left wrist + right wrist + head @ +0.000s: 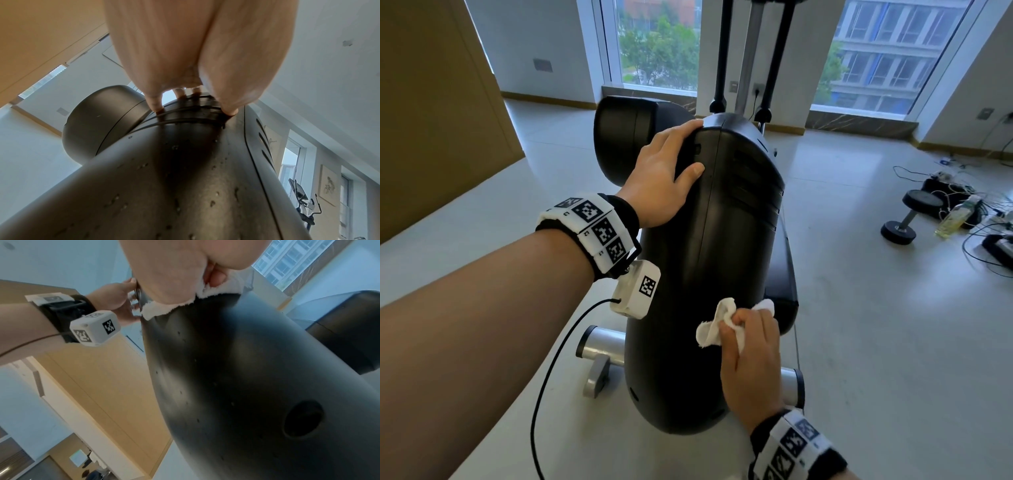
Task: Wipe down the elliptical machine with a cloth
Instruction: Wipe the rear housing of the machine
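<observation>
Over on the left, the left hand (661,178) is just resting flat on top of the elliptical machine's black housing (709,274), fingers pretty much straight and draped over the upper edge, not grabbing anything. Further right and lower down, the right hand (751,363) has the white cloth (714,329) bunched up in curled fingers, pressed against the housing with most of the cloth poking out past the fingertips.

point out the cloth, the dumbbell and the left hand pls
cloth (710,334): head view, on the bunched white fold left of the fingers.
dumbbell (909,217): head view, on the bar between its two black ends.
left hand (659,178): head view, on the back of the hand.
</observation>
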`<action>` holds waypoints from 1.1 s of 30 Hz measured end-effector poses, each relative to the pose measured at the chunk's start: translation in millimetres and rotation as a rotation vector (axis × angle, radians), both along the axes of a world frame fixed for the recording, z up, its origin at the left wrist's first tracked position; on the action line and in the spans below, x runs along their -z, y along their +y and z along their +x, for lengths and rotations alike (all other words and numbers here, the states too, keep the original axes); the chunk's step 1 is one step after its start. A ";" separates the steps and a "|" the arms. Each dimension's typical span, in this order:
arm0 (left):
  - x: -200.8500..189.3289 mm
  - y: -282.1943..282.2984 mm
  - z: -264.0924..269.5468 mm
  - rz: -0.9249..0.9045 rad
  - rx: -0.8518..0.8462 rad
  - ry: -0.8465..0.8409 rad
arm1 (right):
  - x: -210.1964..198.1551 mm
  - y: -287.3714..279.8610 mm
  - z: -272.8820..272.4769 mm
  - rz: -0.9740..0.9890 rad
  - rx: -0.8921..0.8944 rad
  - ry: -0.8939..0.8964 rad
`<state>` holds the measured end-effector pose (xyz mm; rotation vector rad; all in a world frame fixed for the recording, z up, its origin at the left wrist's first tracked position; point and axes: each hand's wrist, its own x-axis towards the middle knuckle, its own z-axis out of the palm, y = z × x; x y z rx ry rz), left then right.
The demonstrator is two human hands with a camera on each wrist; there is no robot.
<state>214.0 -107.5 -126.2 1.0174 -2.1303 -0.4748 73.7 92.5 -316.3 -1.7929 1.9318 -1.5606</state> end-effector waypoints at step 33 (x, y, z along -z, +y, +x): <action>131.2 68.4 45.7 0.429 -0.156 0.123 | 28.3 19.0 13.2 0.185 0.221 -0.382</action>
